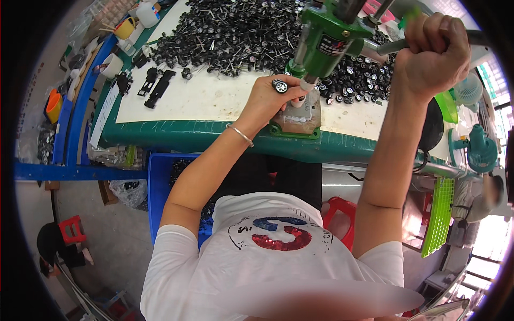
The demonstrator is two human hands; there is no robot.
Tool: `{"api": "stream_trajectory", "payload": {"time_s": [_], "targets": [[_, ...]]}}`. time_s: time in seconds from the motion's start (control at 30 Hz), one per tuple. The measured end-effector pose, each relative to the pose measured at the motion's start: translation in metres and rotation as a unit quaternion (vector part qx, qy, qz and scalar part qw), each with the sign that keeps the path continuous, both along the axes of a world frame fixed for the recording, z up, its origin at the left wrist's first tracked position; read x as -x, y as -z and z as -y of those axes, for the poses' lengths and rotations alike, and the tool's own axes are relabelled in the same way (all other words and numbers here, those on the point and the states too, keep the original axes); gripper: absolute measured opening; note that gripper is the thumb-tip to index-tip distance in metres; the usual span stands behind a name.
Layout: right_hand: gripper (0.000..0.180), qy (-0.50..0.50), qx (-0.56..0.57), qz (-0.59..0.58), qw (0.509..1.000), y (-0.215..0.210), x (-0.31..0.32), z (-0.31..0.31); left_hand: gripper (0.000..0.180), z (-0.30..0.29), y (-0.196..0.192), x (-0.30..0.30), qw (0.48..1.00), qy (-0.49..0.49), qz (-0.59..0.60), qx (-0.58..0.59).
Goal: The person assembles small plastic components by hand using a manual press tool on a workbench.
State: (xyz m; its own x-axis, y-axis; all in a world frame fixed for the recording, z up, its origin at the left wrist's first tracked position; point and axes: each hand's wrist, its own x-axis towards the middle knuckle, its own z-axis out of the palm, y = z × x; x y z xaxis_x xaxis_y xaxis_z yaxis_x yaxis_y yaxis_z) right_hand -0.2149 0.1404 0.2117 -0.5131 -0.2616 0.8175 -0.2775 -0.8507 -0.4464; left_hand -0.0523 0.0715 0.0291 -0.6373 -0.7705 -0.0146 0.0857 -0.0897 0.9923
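A green hand press (pixel 325 51) stands on the table with its metal base plate (pixel 305 119) near the front edge. My left hand (pixel 263 99) is closed at the press, its fingertips under the white ram tip. A small black toy wheel (pixel 279 85) with a silvery hub shows between its fingers and thumb. What lies right under the ram is mostly hidden by the fingertips. Up at the right, my right hand (pixel 435 58) is wrapped round the grey lever (pixel 393 46) of the press.
A large heap of black wheels on axles (pixel 230 37) covers the far table; loose wheels (pixel 356 80) lie right of the press. Black chassis parts (pixel 159 88) are at left. A blue bin (pixel 155 182) stands below the table edge, a teal fan (pixel 482 150) far right.
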Motion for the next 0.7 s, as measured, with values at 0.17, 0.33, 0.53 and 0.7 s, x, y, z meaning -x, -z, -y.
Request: {"api": "stream_trajectory", "payload": {"time_s": [0.17,0.33,0.53,0.7], "targets": [[0.024,-0.359,-0.182,0.219,0.889,-0.024,0.024,0.024,0.017,0.006,0.006,-0.005,0.998,-0.015,-0.021,-0.053],[0.017,-0.669,-0.297,0.337,0.592,-0.013,0.071,0.061,0.012,0.041,0.023,-0.037,0.939,-0.046,-0.225,-0.257],[0.023,0.004,-0.294,0.059,0.954,0.027,0.058,0.040,0.013,0.060,0.040,-0.101,0.968,-0.051,-0.079,-0.233],[0.027,0.116,-0.366,-0.022,0.923,0.096,0.091,-0.017,0.021,0.045,0.024,-0.099,0.984,-0.019,0.179,-0.018]]}}
